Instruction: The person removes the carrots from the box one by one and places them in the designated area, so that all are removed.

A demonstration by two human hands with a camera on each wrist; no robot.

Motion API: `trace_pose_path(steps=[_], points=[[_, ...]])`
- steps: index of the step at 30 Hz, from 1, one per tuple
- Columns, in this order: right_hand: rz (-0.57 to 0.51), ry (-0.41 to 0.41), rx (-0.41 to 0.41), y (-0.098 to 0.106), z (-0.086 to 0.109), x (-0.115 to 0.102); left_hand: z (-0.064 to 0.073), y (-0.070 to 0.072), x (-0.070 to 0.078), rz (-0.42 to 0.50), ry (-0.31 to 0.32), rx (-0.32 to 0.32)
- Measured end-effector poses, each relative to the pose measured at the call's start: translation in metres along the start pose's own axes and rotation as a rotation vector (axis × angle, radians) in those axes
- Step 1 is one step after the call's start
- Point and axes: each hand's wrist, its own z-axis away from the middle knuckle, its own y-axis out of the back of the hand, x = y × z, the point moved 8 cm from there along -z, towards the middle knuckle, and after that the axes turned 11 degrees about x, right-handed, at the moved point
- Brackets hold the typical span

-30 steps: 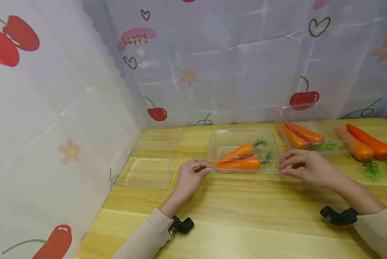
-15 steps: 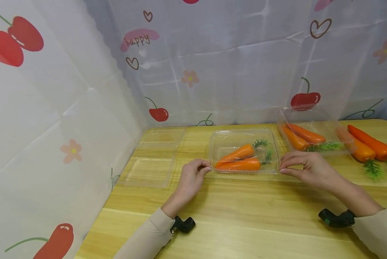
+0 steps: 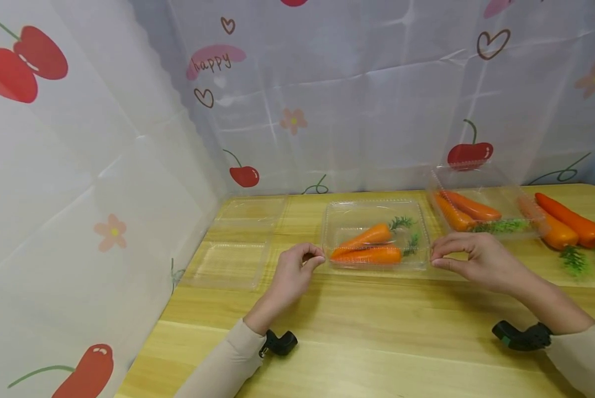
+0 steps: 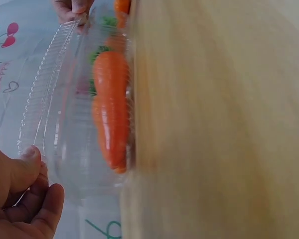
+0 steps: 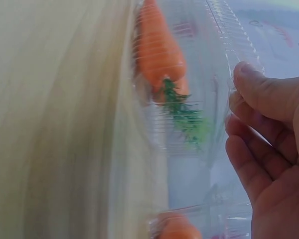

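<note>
Two carrots (image 3: 369, 237) lie packed in the clear box (image 3: 348, 218), its near corners pinched by my left grip (image 3: 296, 270) at eight o'clock and right grip (image 3: 478, 262) at four, so I judge mainly fastening is left, with bare table (image 3: 367, 326) at six o'clock but a second box (image 3: 513, 204) crowding two o'clock

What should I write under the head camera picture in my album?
Two hands hold a clear box by its sides, with two orange carrots inside.

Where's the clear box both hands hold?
Head view, right of centre: the clear box is between the left hand and right hand, left of another box with carrots.
</note>
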Motion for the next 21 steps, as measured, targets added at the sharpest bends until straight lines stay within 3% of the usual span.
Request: trace_pose_path(steps=[10,15,21], points=[[-0.054,-0.053,0.012,0.017,-0.007,-0.009,-0.005,0.014,0.017,0.070,-0.005,-0.018],[-0.112,-0.096,0.033,0.021,-0.013,-0.008,-0.013,0.024,0.030,0.131,-0.035,0.026],[-0.160,-0.159,0.121,0.028,-0.025,-0.008,-0.034,0.033,0.042,0.175,-0.081,0.098]])
